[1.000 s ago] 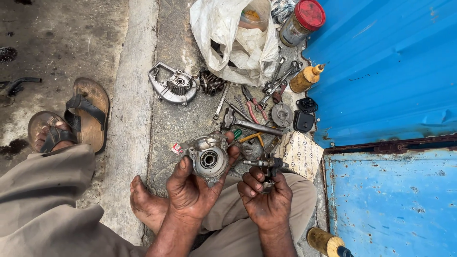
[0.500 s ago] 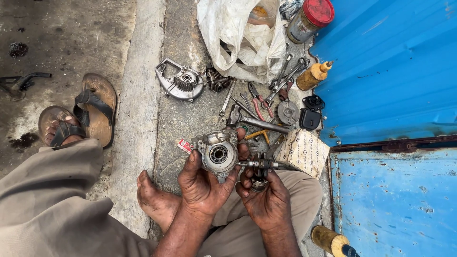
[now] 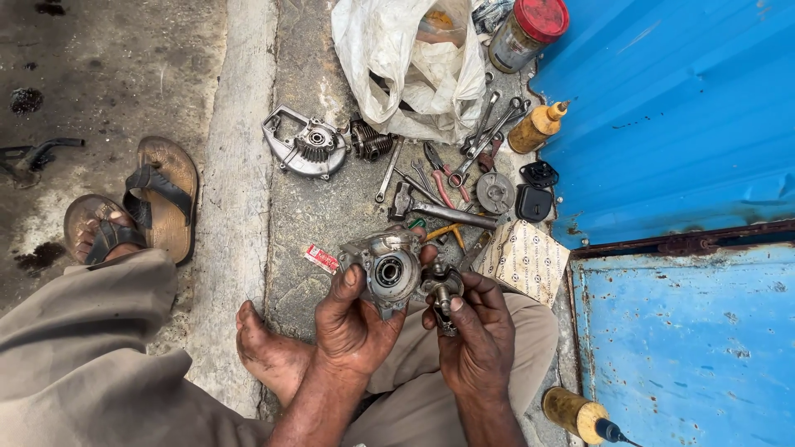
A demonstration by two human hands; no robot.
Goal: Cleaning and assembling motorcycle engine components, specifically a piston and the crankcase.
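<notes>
Left hand [image 3: 352, 319] closed around a grey metal housing [image 3: 385, 269], thumb on its left edge, fingers wrapped behind; bearing bore faces the camera. Right hand [image 3: 476, 335] closed on a small crank part [image 3: 440, 291], its shaft pinched between thumb and fingers, upper end just beside the housing's right edge; can't tell if they touch. Both parts held up in the air over the person's lap, above the concrete floor [image 3: 306, 215].

On the floor beyond the hands: hammer [image 3: 443, 211] lying flat, pliers [image 3: 440, 178] with red grips, several wrenches [image 3: 489, 128] fanned near the bag, a round metal disc [image 3: 495, 192], a black cap [image 3: 534, 201]. Further left, a flat engine cover [image 3: 305, 147] with a toothed gear in the middle, finned cylinder [image 3: 370, 142] just beside it. Small red-and-white packet [image 3: 321, 258] left of the housing. Patterned paper [image 3: 523, 261] to the right of the right hand, partly on the knee.

White plastic bag [image 3: 406, 62] at top, jar with red lid [image 3: 527, 33] next to it, yellow oil bottle [image 3: 537, 126] against the blue metal wall [image 3: 679, 108]. Second yellow bottle [image 3: 575, 411] lower right. Bare foot [image 3: 269, 356] under the left hand; sandals [image 3: 137, 207] at left, one with a foot in it.
</notes>
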